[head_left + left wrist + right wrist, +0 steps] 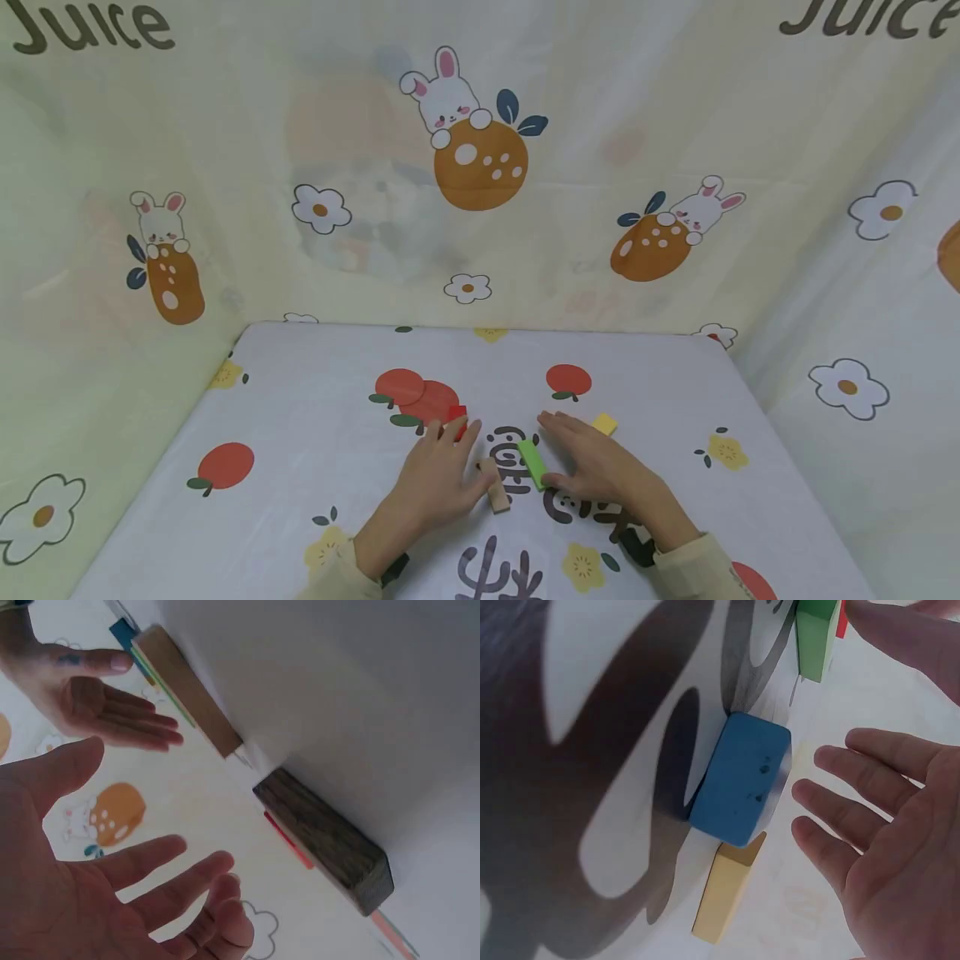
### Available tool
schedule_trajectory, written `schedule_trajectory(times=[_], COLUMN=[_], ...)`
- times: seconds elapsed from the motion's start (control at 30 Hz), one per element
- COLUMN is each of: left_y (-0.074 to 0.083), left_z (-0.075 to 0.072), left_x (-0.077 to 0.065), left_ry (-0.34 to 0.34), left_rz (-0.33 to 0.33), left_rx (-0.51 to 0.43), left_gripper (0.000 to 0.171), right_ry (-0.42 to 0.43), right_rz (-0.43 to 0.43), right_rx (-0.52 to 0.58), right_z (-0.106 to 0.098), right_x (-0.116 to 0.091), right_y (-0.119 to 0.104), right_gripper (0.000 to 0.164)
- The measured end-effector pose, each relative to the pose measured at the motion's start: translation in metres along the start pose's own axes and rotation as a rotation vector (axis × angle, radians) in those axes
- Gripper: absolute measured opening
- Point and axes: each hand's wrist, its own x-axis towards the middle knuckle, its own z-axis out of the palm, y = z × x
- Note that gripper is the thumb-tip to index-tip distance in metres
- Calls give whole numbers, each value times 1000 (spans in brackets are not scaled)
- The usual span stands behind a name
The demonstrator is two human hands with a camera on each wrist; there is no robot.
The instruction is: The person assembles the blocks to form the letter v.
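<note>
My left hand (431, 479) is held with fingers spread, its thumb overlapping the end of a plain wooden block (495, 490) in the head view. Past its fingertips a red block (460, 413) shows partly. In the left wrist view a dark brown block (322, 840) lies in front of that hand, hidden from the head camera. My right hand (603, 462) has straight fingers and nothing in them; its thumb tip comes right at a green block (532, 464). A blue block (742, 780) lies before the right palm in the right wrist view, with a yellow block (605, 424) beyond it.
The blocks lie on a table covered with a white printed cloth (300, 500). A printed curtain (360, 125) stands along the back and both sides. Dark wrist straps (636, 547) show at the sleeves.
</note>
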Motion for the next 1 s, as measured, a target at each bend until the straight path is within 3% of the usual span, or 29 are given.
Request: schedule_trajectory(times=[0.23,0.4,0.73,1.0], left_y=[9,15,19,20], left_z=[6,9,10,10], left_x=[-3,-5,-8,-9], left_ry=[-127,-182,-195,-207], left_rz=[19,50,94,87], left_rx=[7,19,119,159], left_gripper=[70,66,70,69], right_ry=[-46,-73,-127,-146], right_rz=[-27,-75,-115,-151], right_rx=[24,47,67,91], right_z=[-1,-2,-3,-2], right_x=[3,6,9,12], right_y=[1,2,3,4], right_gripper=[85,79,70,65])
